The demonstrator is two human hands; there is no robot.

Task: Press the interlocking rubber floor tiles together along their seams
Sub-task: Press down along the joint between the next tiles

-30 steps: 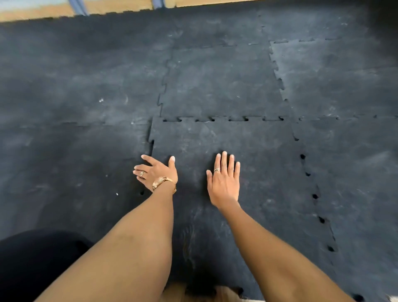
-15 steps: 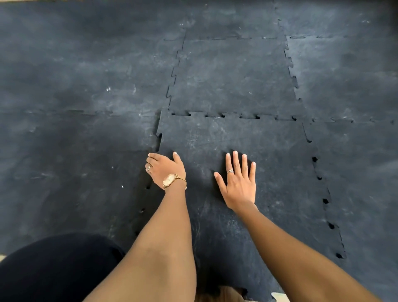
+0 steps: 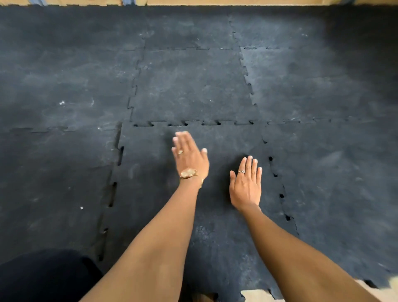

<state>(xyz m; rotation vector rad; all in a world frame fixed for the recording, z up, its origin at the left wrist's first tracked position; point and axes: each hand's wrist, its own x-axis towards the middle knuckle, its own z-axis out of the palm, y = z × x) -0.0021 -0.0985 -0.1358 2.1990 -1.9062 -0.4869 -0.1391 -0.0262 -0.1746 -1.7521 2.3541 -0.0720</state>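
The square, dark grey rubber floor tile [image 3: 150, 194] with jigsaw-toothed edges lies directly in front of you, flat among matching scuffed, grainy tiles. Its left seam [image 3: 114, 189] and right seam [image 3: 280, 194] show open slots between the teeth; the far seam [image 3: 193, 123] shows smaller gaps. Your right hand [image 3: 245, 187] rests palm-down on this tile, fingers straight and together, gripping nothing. Your left hand [image 3: 190, 157], blurred, is flat with fingers extended, holding nothing; you cannot tell whether it touches the rubber. A gold watch [image 3: 189, 173] circles your left wrist. Pale wooden flooring [image 3: 215, 2] edges the mat far ahead.
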